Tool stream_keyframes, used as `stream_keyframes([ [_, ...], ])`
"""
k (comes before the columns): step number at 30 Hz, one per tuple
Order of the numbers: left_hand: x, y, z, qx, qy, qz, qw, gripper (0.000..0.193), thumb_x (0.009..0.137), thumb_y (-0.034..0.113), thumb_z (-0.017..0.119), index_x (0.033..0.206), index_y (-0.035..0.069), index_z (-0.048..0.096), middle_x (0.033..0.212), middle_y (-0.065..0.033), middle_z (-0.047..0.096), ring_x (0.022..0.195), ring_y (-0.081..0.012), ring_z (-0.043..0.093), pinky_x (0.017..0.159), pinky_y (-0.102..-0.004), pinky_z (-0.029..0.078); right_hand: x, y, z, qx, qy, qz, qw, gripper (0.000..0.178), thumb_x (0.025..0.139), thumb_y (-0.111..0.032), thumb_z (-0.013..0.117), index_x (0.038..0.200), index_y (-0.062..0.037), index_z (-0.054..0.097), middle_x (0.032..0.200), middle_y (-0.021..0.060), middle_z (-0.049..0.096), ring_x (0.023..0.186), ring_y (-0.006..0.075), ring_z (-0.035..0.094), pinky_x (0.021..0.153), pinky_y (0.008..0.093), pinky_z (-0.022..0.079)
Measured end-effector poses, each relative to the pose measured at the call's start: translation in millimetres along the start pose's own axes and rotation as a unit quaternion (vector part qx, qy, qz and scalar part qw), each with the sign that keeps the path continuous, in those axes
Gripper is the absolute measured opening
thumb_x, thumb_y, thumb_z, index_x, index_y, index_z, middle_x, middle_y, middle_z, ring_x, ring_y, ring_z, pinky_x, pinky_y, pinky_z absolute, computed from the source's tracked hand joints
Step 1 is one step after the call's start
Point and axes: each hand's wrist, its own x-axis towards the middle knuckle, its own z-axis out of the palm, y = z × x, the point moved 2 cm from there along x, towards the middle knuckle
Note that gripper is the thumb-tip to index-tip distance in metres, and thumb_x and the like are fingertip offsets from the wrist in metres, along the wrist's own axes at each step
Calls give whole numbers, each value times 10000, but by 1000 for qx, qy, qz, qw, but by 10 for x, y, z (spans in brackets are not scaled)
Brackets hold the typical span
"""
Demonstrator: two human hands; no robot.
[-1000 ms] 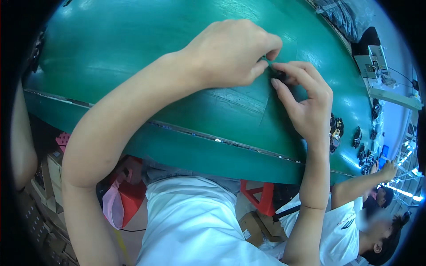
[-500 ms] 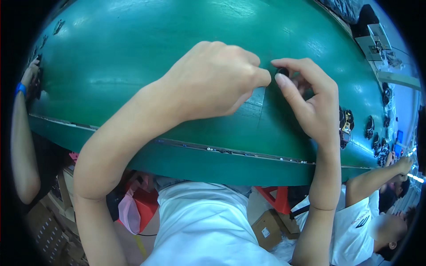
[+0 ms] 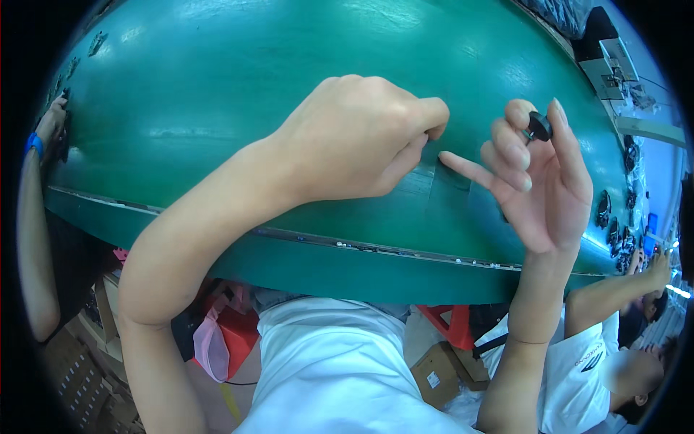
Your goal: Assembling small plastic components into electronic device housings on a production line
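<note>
Above the green table, my left hand is curled closed with its back toward me. Whatever its fingers may hold is hidden. To its right my right hand is turned palm up, pinching a small black round knob-like part between thumb and fingers. A thin pin or stem seems to stick out under the part. My right little finger stretches toward the left hand, and the two hands are a short gap apart.
The green table top spans the view, its front edge holding small bits. Several black parts lie on the right, and a white device stands at the far right. A co-worker's arm reaches in at left; another person sits at right.
My right hand has moved right and rolled palm up, with the black part still pinched. My left hand stays closed, shifting slightly right and down.
</note>
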Motion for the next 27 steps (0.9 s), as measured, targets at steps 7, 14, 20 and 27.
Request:
stream_keyframes([
  [7,-7,-35,43,-3,2,6,1000,81,846,57,664,923,80,655,710,-97,658,605,-287,642,560,-416,496,-46,17,96,-64,16,23,998,391,1131,-366,266,1090,-51,495,775,23,498,604,75,442,1139,568,420],
  [14,-8,-98,47,-28,8,17,999,79,831,61,660,908,69,644,723,-95,665,625,-301,647,562,-425,493,-308,393,658,-595,-33,-96,797,264,987,-279,572,1056,-25,583,881,65,681,763,185,625,1145,580,331],
  [20,-49,-31,51,-2,-3,23,1000,86,827,63,666,909,75,646,708,-81,654,635,-304,650,547,-434,486,-453,709,778,-677,-39,-133,722,301,850,-177,788,1053,-21,631,927,69,686,773,268,602,1072,736,315],
  [27,-83,11,61,3,-18,26,999,111,824,61,677,926,87,638,733,-63,654,647,-289,654,532,-415,482,-516,802,819,-637,-16,-166,752,314,845,-172,794,1044,-8,615,923,80,696,747,251,594,1093,763,246],
])
